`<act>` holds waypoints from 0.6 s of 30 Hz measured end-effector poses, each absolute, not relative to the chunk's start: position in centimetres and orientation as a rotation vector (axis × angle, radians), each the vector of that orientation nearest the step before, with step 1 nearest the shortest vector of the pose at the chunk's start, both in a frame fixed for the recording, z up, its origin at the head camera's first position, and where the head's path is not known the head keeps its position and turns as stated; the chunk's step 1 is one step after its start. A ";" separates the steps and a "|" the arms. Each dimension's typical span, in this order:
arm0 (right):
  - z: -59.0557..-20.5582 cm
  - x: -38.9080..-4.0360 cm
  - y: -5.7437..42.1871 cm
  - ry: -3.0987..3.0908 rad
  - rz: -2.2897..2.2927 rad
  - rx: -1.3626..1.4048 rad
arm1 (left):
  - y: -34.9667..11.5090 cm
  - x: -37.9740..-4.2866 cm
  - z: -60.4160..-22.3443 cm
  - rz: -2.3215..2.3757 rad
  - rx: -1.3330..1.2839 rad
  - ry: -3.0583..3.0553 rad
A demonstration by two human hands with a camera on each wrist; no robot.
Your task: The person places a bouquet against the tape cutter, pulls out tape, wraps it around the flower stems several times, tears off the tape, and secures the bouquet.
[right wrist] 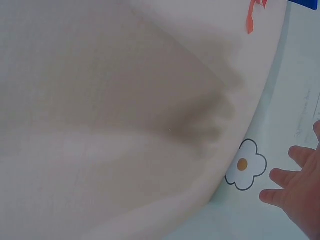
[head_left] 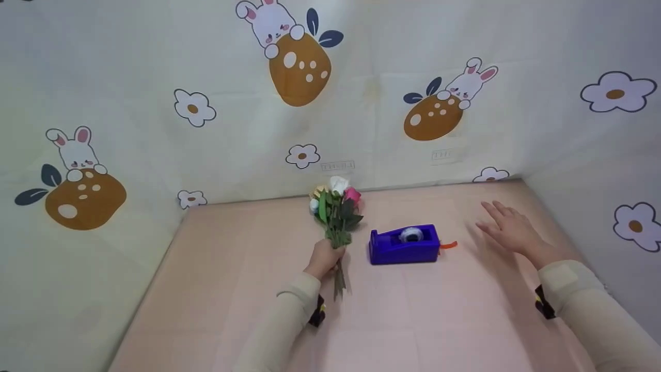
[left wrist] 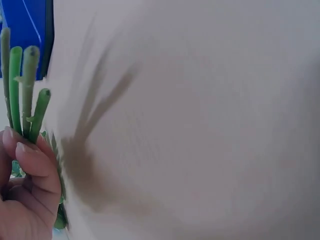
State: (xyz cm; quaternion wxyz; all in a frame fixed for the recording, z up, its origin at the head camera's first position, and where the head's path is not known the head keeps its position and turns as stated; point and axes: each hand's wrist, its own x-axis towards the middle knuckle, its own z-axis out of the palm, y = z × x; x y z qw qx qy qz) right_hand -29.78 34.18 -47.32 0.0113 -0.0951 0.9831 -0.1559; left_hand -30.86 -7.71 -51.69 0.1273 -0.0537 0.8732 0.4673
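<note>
Head, left fingers [head_left: 336, 251] gripping stems [head_left: 338, 281], right [head_left: 501, 212] spread

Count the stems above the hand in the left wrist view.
4, all poking from the left hand: one stem at far left, a bright green one beside it, a thick one next, and the shortest-looking at right. Others may be hidden behind these.

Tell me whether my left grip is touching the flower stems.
Touching. The left wrist view shows your left grip pinching the green stems, which rise from between the curled fingers.
</note>
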 end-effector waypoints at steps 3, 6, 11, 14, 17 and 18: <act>-47.5 -29.7 34.3 3.082 -0.491 -0.318 | -6.7 -30.9 -51.7 1.359 -0.163 2.511; -47.5 -29.7 34.4 3.080 -0.500 -0.324 | -5.9 -30.8 -51.9 1.357 -0.181 2.506; -47.5 -29.6 34.4 3.063 -0.513 -0.297 | -4.8 -30.7 -52.4 1.360 -0.174 2.535; -47.5 -29.6 34.2 3.043 -0.513 -0.280 | -4.4 -30.5 -52.7 1.335 -0.160 2.579; -47.6 -29.8 34.1 3.032 -0.508 -0.275 | -4.1 -30.3 -52.6 1.283 -0.117 2.659; -47.6 -29.8 34.0 3.029 -0.510 -0.274 | -4.0 -30.2 -52.6 1.263 -0.098 2.689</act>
